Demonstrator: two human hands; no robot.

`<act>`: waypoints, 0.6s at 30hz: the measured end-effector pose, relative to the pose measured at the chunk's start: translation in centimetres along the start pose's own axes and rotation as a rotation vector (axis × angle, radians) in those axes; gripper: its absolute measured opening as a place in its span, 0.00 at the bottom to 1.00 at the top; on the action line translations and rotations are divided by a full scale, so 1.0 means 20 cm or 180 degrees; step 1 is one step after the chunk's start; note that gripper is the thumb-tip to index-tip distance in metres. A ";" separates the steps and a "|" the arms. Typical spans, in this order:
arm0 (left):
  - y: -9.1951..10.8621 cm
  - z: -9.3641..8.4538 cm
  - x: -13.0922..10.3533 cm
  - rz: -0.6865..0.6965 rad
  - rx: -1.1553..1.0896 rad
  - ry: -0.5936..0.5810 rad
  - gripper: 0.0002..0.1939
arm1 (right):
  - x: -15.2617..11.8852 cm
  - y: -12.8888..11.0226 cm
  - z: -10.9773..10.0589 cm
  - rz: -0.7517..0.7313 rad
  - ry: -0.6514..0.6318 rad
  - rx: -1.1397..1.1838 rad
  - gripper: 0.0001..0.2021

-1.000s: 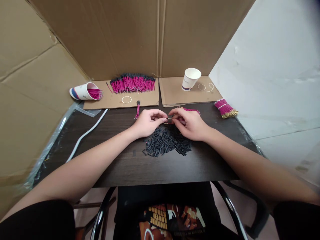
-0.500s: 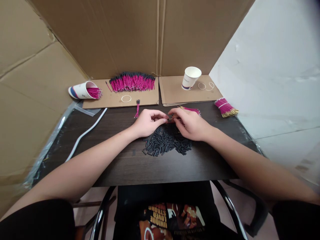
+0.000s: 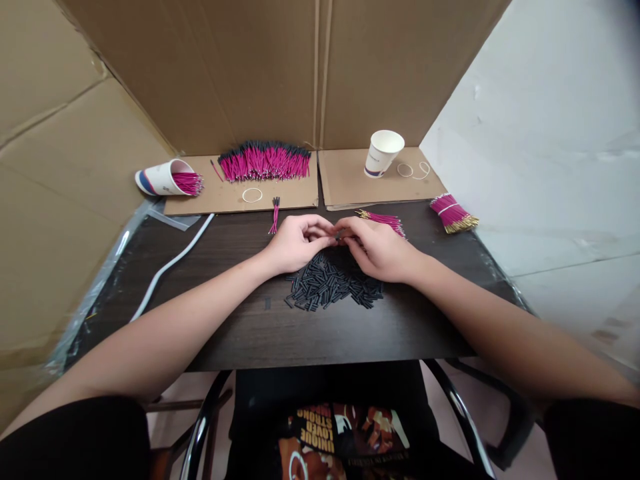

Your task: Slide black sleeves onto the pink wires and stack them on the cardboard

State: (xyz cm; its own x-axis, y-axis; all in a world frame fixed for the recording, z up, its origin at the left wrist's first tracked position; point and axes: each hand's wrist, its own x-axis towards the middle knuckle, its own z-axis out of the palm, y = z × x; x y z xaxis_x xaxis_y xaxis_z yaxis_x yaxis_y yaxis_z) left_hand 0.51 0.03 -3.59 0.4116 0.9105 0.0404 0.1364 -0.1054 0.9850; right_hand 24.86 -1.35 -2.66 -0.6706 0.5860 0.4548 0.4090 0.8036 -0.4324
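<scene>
My left hand (image 3: 299,245) and my right hand (image 3: 383,250) meet over the table, both pinched, fingertips almost touching. A small dark piece that looks like a black sleeve (image 3: 339,236) shows between them. The thin pink wire at my right fingertips is mostly hidden by the fingers. Just below both hands spreads a pile of short black sleeves (image 3: 325,283). Behind my right hand lies a loose bunch of pink wires with gold tips (image 3: 383,220). A few pink wires with black ends (image 3: 275,215) rest left of my left hand.
On cardboard at the back lies a wide row of black-ended pink wires (image 3: 265,162). A tipped paper cup (image 3: 159,181) holds more wires; another paper cup (image 3: 384,153) stands upright. A banded wire bundle (image 3: 454,213) sits at right, a white cable (image 3: 170,267) at left.
The gold tip and pink stretch that showed between my fingertips are now hidden, and a dark bit shows there instead. My hands have come slightly closer together.
</scene>
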 end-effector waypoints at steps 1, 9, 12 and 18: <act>0.00 0.00 0.00 0.0005 0.0011 0.0003 0.14 | 0.00 0.00 0.00 0.0001 0.0013 0.0011 0.13; 0.01 0.00 -0.01 -0.0021 0.0048 0.0040 0.14 | 0.00 0.00 0.01 -0.0004 0.0027 0.0054 0.14; 0.01 0.00 -0.01 -0.0037 0.0036 0.0054 0.15 | 0.00 0.01 0.02 -0.0012 0.0011 0.0076 0.14; 0.01 0.01 0.00 -0.0048 -0.0061 0.0068 0.14 | 0.01 0.01 0.02 -0.0049 0.0013 0.0094 0.14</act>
State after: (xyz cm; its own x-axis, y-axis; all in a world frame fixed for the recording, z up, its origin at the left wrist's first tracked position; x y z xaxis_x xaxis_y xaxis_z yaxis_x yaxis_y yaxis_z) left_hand 0.65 -0.15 -3.44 0.3901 0.9203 0.0287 0.1250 -0.0839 0.9886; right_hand 24.57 -1.18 -3.02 -0.6740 0.5741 0.4648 0.3802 0.8091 -0.4481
